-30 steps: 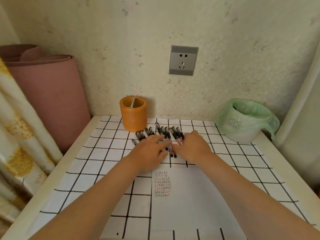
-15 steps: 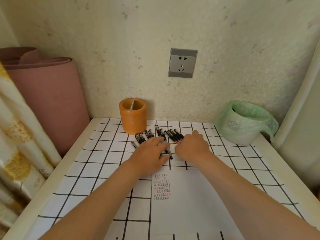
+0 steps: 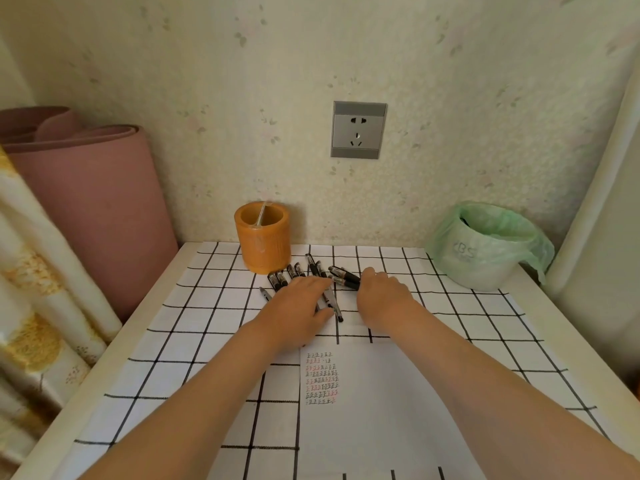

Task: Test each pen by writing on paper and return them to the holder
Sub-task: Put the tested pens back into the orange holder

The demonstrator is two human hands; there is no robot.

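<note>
Both hands are down on the pens [image 3: 313, 271], which lie in a loose pile at the back-centre of the table [image 3: 543, 327]. The left hand [image 3: 298, 308] is palm down, fingers straight and close together, lying flat across several pens, nothing pinched. One pen [image 3: 335, 308] sticks out from under its fingertips, tip pointing toward the paper [image 3: 381, 410]. The right hand [image 3: 382, 299] is palm down just right of the left, with a narrow gap between them. Its fingers bend down over the right end of the pile with the fingertips hidden, so cannot tell if it grips a pen or only presses.

Two dark-capped pens [image 3: 344, 277] lie crosswise and run under the right hand. The other pens fan out to the left, caps toward the wall, with a short one [image 3: 266, 294] alone at the far left of the group. All pens lie on the black-grid tablecloth [image 3: 207, 323], none lifted.

The holder [image 3: 263, 244] is an orange cylinder, upright, just behind and left of the pile. A single clear stick-like item [image 3: 260, 214] leans inside it. The paper is a white sheet on the near side of the hands, with rows of small black and red marks [image 3: 322, 379] in its upper left corner.

A bin [image 3: 485, 251] lined with a green bag sits at the back right corner. There is a wall socket [image 3: 358, 129] above the pens, and a pink rolled mat [image 3: 90, 209] and patterned curtain [image 3: 38, 323] left of the table
</note>
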